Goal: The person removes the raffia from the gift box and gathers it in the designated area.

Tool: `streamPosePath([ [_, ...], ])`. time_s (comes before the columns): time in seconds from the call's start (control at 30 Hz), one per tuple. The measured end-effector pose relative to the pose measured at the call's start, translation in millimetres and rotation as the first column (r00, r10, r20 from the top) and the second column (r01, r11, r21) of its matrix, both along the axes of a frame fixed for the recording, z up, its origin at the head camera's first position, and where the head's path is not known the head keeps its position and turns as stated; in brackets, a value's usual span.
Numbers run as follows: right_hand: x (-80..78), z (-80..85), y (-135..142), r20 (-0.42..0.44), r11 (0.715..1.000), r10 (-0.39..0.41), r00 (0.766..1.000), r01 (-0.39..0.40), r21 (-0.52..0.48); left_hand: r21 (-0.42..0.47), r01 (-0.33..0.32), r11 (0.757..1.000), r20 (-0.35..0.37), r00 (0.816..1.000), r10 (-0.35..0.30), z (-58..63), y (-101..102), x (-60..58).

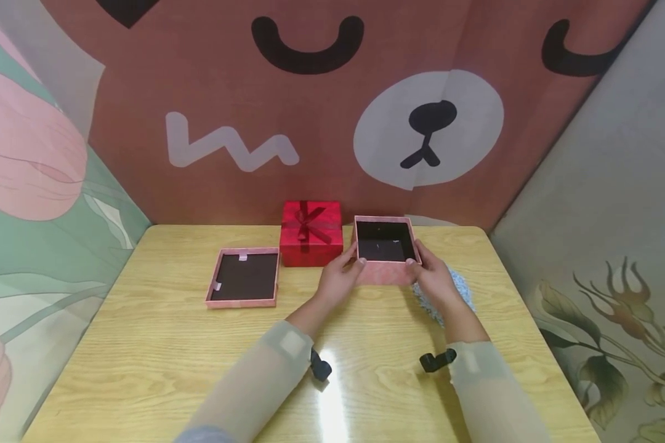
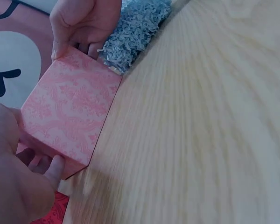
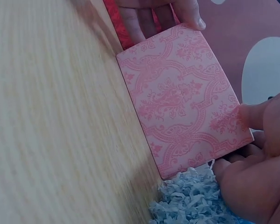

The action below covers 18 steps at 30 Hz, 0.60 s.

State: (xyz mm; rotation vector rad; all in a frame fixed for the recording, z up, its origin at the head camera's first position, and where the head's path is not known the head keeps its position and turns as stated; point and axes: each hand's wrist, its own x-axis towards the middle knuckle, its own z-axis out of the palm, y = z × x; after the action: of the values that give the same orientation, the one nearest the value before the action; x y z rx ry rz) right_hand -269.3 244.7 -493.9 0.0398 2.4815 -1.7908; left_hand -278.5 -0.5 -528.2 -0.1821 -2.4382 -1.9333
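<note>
A pink patterned box (image 1: 386, 273), lidless and with a dark inside, is held between both hands at the back of the table. My left hand (image 1: 339, 280) grips its left side, thumb at the front corner. On the opposite side my right hand (image 1: 436, 280) grips it the same way, fingers along the side wall. The wrist views show the box's front face (image 2: 70, 102) with its floral print (image 3: 172, 98). Blue shredded paper (image 1: 462, 288) lies beside and partly under my right hand; in the right wrist view the shreds (image 3: 189, 198) come right up to the box's edge.
A pink lid (image 1: 241, 303) lies inside-up on the left of the table (image 1: 199, 369), with small white tabs on its dark lining. Between lid and box stands a red gift box (image 1: 311, 253) with a dark ribbon bow. A printed cloth wall (image 1: 227, 197) closes off the back.
</note>
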Motion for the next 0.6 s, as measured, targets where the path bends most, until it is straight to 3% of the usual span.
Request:
streamPosePath([
  [0.2, -12.8, 1.2, -2, 0.032, 0.998, -0.032, 0.999, 0.034, -0.057, -0.003, -0.06, 0.998, 0.05, 0.997, 0.06, 1.8, 12, -8.7],
  [0.4, -28.7, 1.7, -6, 0.043, 0.994, -0.052, 0.998, 0.056, -0.098, -0.018, -0.095, 0.995, 0.037, 0.995, 0.095, 4.7, 21, -17.6],
  [0.6, -36.9, 3.7, -3, 0.053, 0.996, -0.083, 0.995, 0.083, -0.009, -0.068, -0.059, 0.996, 0.061, 0.996, 0.063, 5.4, 29, -28.2],
])
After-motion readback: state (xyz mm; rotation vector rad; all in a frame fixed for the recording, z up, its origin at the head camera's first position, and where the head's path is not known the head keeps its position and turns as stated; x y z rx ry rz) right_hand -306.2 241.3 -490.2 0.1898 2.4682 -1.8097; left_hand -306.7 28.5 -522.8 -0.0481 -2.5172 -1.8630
